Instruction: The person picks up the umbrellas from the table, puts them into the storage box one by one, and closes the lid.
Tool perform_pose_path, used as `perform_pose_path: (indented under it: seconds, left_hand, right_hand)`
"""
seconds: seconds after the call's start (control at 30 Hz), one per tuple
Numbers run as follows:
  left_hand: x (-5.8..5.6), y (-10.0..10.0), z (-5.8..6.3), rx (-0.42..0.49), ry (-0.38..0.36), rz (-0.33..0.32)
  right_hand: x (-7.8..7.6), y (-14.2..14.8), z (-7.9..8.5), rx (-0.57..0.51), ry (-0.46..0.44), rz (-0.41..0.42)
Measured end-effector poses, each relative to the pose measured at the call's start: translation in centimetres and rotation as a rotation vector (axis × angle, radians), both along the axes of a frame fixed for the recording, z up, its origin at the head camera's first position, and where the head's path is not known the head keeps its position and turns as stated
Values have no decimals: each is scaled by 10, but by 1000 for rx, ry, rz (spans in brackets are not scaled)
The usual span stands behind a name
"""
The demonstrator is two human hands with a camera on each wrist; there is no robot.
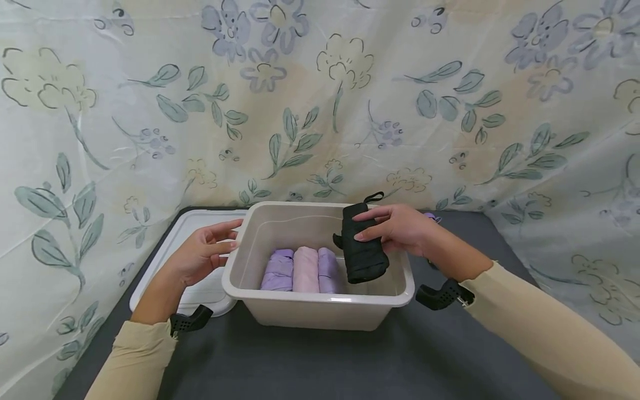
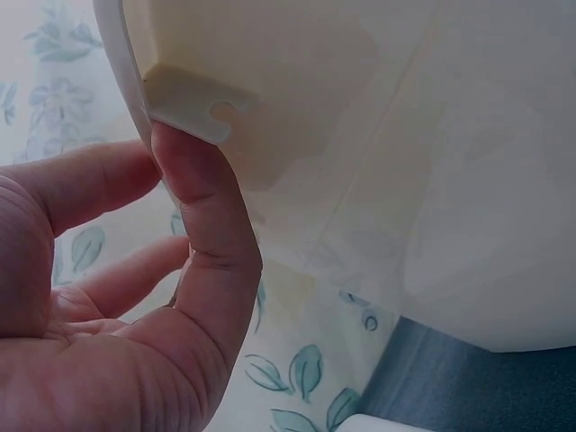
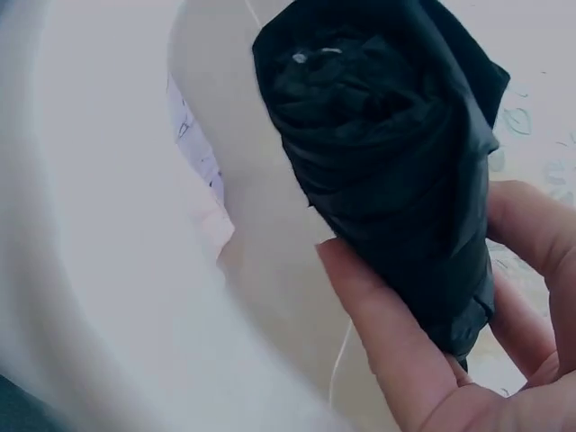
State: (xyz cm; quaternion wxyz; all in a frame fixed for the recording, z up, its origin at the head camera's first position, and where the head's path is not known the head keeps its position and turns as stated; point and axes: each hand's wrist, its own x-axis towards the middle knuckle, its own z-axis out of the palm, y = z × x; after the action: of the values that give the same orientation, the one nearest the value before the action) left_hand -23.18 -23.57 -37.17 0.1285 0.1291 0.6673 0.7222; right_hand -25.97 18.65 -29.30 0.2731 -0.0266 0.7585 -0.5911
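In the head view, my right hand [image 1: 397, 225] holds a black folded umbrella [image 1: 362, 250] with a wrist loop, tilted over the right end of a beige plastic bin [image 1: 320, 314]. The right wrist view shows thumb and fingers around the umbrella [image 3: 387, 171], its bunched fabric end pointing away from the palm. My left hand [image 1: 202, 253] grips the bin's left rim, with one fingertip tucked under it beside a notched tab [image 2: 193, 103]. Inside the bin, a purple roll [image 1: 278, 270], a pink roll [image 1: 305, 270] and another purple roll [image 1: 328, 271] lie side by side.
A white lid [image 1: 167, 258] lies on the dark table [image 1: 300, 361], left of the bin and partly behind it. Behind the right hand, a small purple item [image 1: 433, 217] peeks out. A floral curtain [image 1: 310, 111] hangs along the back and sides.
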Motion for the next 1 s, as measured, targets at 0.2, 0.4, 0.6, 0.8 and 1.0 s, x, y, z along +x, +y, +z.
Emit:
perform_pose_path:
  seconds: [0.2,0.4,0.6,0.8,1.0]
  left_hand:
    - [2,-1,-2,29,14,-19]
    - [5,0,-2,34,14,-20]
    - [7,0,-2,48,12,-14]
    - [6,1,-3,37,10,-11]
    - [9,4,-2,21,5,2]
  right_hand:
    - [-8,-15,2,65,-23,27]
    - [-15,-25,0,205,-8,53]
    - [-21,-32,-9,314,1,78]
    - [-26,-39,-17,333,-33,98]
    - [-26,-49,-25,346,-58,125]
